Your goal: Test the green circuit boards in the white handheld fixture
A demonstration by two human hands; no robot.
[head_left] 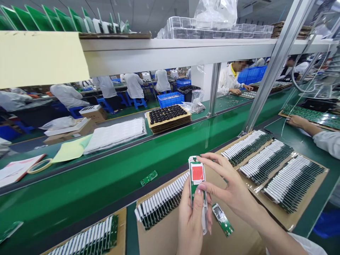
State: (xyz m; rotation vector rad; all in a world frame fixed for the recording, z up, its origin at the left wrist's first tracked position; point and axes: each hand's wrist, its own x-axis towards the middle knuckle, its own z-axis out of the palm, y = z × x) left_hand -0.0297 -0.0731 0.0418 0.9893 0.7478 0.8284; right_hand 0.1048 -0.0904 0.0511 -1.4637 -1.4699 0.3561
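My left hand (191, 216) is closed around a long white plastic casing (204, 221), its thumb pressing on the board. In the casing lies a green circuit board (195, 193) with a red square (197, 173) in a white frame. My right hand (225, 180) pinches the same board, its fingertips at the top end and its thumb just below the red square. A loose circuit board (222, 219) with a dark screen lies on the cardboard (239, 235) beneath my hands. Left of my hands, a row of white-and-green boards (162, 203) stands on edge.
Several rows of boards (268, 161) stand on cardboard at the right. Another row (90, 237) is at the lower left. A single board (148, 178) lies on the green belt (111, 184). A co-worker's hand (297, 121) is at the right. A metal post (276, 67) rises nearby.
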